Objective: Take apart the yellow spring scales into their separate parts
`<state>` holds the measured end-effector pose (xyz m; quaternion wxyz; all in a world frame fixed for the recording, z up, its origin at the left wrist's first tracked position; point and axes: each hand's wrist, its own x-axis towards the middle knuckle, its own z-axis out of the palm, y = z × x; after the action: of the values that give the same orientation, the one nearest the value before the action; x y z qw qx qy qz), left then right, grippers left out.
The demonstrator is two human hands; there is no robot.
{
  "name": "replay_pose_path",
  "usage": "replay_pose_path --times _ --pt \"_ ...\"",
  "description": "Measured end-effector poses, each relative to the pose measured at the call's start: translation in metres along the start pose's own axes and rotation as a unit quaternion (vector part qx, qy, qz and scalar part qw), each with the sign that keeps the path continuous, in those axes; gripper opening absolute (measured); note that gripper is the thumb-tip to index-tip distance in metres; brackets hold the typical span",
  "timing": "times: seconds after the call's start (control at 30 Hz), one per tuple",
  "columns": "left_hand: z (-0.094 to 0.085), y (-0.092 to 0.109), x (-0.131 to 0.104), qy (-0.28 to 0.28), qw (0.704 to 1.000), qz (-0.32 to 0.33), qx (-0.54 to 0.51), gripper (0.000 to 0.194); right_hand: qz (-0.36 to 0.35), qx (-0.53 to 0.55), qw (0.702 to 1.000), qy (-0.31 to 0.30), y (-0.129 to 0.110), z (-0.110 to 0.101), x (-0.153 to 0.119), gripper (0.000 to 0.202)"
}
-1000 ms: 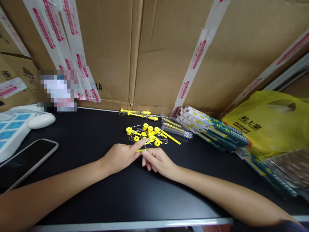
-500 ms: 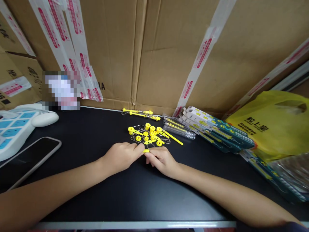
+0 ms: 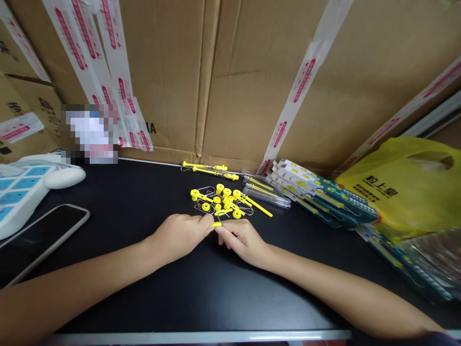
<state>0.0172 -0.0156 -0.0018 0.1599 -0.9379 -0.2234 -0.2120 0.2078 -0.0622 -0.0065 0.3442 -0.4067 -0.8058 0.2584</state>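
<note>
Between my two hands is a small yellow plastic piece (image 3: 216, 224), with only its middle showing. The fingers of my left hand (image 3: 183, 234) are closed round its left end. My right hand (image 3: 245, 241) pinches at its right end with thumb and forefinger. A thin bent metal wire (image 3: 219, 217) rises beside the piece, close to the right fingertips; where it ends is hidden. Just beyond the hands lies a loose pile of yellow plastic parts (image 3: 226, 193) and wire hooks, among them short spools, rings and slim rods.
Two yellow rods with wire (image 3: 215, 173) lie at the back edge, beside clear plastic sleeves (image 3: 268, 194). Printed packs (image 3: 324, 192) and a yellow bag (image 3: 406, 187) stand right. A phone (image 3: 43, 245) and white power strip (image 3: 21, 192) lie left. Cardboard boxes (image 3: 162, 72) wall the back.
Both hands keep almost the same place and hold. The whole view has shifted very slightly; the yellow piece and the pile look unchanged.
</note>
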Motion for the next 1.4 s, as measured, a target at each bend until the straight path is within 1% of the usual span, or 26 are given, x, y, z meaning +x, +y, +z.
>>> replay_pose_path --times 0.07,0.17,0.23,0.3,0.4,0.5,0.57,0.63,0.7,0.77,0.93,1.07,1.2,1.3,1.4 --pt "0.000 -0.001 0.000 0.002 1.000 0.004 0.007 0.021 0.002 -0.002 1.000 -0.003 -0.001 -0.001 0.000 0.041" --pt "-0.001 -0.002 0.001 0.007 1.000 0.004 0.015 0.021 0.052 0.049 0.997 -0.005 -0.004 0.001 -0.001 0.045" --pt "-0.002 -0.002 0.001 0.006 1.000 -0.009 0.006 0.021 0.090 0.089 0.992 -0.003 -0.005 0.003 -0.002 0.048" --pt "-0.003 -0.001 0.002 -0.004 1.000 -0.023 -0.011 0.022 0.102 0.102 0.990 0.002 -0.007 0.004 -0.002 0.050" --pt "-0.005 0.002 0.001 -0.030 0.998 -0.034 -0.035 0.024 0.073 0.066 0.995 0.007 -0.009 0.003 -0.002 0.048" --pt "-0.005 0.003 0.000 -0.027 0.998 -0.027 -0.057 0.028 0.036 0.030 0.999 0.009 -0.013 0.001 -0.004 0.045" --pt "-0.005 0.004 0.000 -0.006 0.998 -0.025 -0.062 0.029 0.036 0.035 0.999 0.005 -0.014 0.001 -0.005 0.044" --pt "-0.004 0.005 -0.001 0.020 0.998 -0.032 -0.054 0.029 0.050 0.053 0.997 -0.001 -0.015 0.001 -0.006 0.044" --pt "-0.004 0.005 -0.001 0.036 0.998 -0.035 -0.049 0.032 0.064 0.069 0.996 -0.004 -0.015 0.003 -0.006 0.045" --pt "-0.004 0.004 -0.001 0.032 0.998 -0.026 -0.057 0.038 0.068 0.077 0.995 -0.010 -0.014 0.003 -0.007 0.046" --pt "-0.004 0.004 -0.003 0.015 0.996 -0.003 -0.085 0.040 0.052 0.079 0.995 -0.026 -0.014 0.002 -0.007 0.043" --pt "-0.003 0.005 -0.005 0.009 0.996 0.003 -0.085 0.041 0.051 0.076 0.996 0.001 -0.015 0.003 -0.006 0.046" --pt "-0.001 0.003 -0.005 0.009 0.998 0.014 -0.068 0.043 0.045 0.037 0.998 0.025 -0.018 0.003 -0.005 0.046" --pt "0.000 0.002 -0.006 0.013 0.998 0.024 -0.056 0.046 0.029 0.017 0.999 0.035 -0.017 0.003 -0.005 0.043" --pt "0.000 0.000 -0.007 0.024 0.998 0.017 -0.055 0.045 0.033 0.019 0.997 0.060 -0.015 0.004 -0.005 0.035"
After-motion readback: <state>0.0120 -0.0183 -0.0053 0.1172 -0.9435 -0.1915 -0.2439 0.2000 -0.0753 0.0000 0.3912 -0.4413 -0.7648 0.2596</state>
